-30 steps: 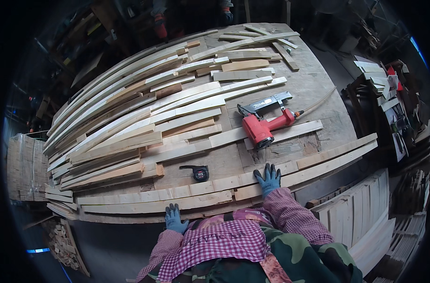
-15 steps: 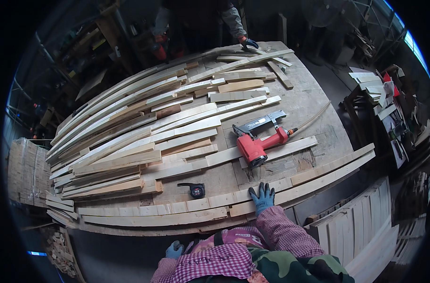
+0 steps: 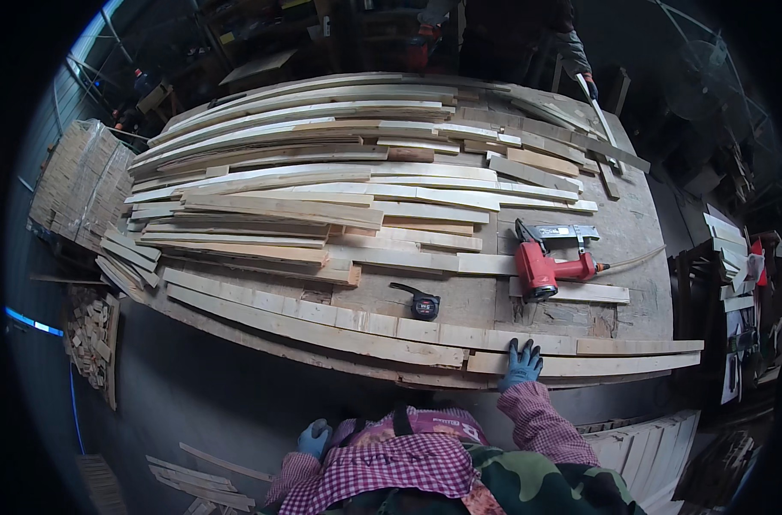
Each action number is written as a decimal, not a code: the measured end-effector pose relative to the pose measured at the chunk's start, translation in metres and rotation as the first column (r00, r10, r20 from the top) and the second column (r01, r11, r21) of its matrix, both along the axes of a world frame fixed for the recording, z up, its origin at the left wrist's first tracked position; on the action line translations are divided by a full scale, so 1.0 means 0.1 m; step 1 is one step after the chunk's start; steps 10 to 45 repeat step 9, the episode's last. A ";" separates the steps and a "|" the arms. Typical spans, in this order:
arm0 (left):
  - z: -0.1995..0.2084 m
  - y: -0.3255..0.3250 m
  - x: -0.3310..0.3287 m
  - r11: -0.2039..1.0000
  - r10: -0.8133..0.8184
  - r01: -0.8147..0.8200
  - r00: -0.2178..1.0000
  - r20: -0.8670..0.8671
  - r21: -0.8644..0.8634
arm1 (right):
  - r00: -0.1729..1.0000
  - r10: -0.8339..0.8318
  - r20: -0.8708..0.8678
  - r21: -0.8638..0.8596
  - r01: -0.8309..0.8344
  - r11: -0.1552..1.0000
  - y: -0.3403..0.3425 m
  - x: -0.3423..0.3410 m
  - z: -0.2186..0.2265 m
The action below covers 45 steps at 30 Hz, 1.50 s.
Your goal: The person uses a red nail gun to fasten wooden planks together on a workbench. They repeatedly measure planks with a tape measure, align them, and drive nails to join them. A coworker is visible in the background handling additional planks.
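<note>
My right hand (image 3: 521, 364), in a blue-grey work glove, lies with fingers spread on the near wooden strips. Its palm is over the front strip (image 3: 597, 366), and its fingertips reach the strip behind (image 3: 511, 338). Left of it, another front strip (image 3: 322, 328) meets that one nearly end to end. My left hand (image 3: 315, 438), gloved alike, hangs by my body below the table edge, fingers curled and nothing visible in it. Beyond the strips are a black tape measure (image 3: 424, 305) and a red nail gun (image 3: 540, 269) with a hose.
Many loose wooden strips (image 3: 279, 206) cover the tabletop (image 3: 391, 287). Across the table, a co-worker's gloved hand (image 3: 590, 86) holds a pale strip (image 3: 610, 129). A wrapped wood stack (image 3: 82, 184) stands at left, a crate of offcuts (image 3: 90, 339) below it, and pale boards (image 3: 648, 459) at lower right.
The view has swung, shifting the table's contents rightward in the picture. The co-worker's hand now holds a raised strip. My right hand stays spread on the near strips; my left stays low.
</note>
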<state>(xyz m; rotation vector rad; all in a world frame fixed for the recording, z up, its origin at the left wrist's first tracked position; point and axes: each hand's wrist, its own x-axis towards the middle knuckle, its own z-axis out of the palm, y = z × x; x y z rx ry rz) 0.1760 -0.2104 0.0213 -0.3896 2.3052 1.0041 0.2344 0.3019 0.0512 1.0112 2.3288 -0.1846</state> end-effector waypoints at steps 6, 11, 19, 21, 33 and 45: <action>-0.53 -1.13 0.51 0.964 0.188 -0.188 0.982 0.017 0.186 | 0.937 0.267 -0.224 0.096 -0.252 0.963 -0.96 0.13 -0.13; -0.65 -1.70 0.62 0.961 0.171 -0.186 0.981 0.090 0.206 | 0.899 0.335 -0.283 0.052 -0.334 0.941 -1.67 0.08 -0.13; -0.65 -1.70 0.62 0.961 0.171 -0.186 0.981 0.090 0.206 | 0.899 0.335 -0.283 0.052 -0.334 0.941 -1.67 0.08 -0.13; -0.65 -1.70 0.62 0.961 0.171 -0.186 0.981 0.090 0.206 | 0.899 0.335 -0.283 0.052 -0.334 0.941 -1.67 0.08 -0.13; -0.65 -1.70 0.62 0.961 0.171 -0.186 0.981 0.090 0.206 | 0.899 0.335 -0.283 0.052 -0.334 0.941 -1.67 0.08 -0.13; -0.65 -1.70 0.62 0.961 0.171 -0.186 0.981 0.090 0.206 | 0.899 0.335 -0.283 0.052 -0.334 0.941 -1.67 0.08 -0.13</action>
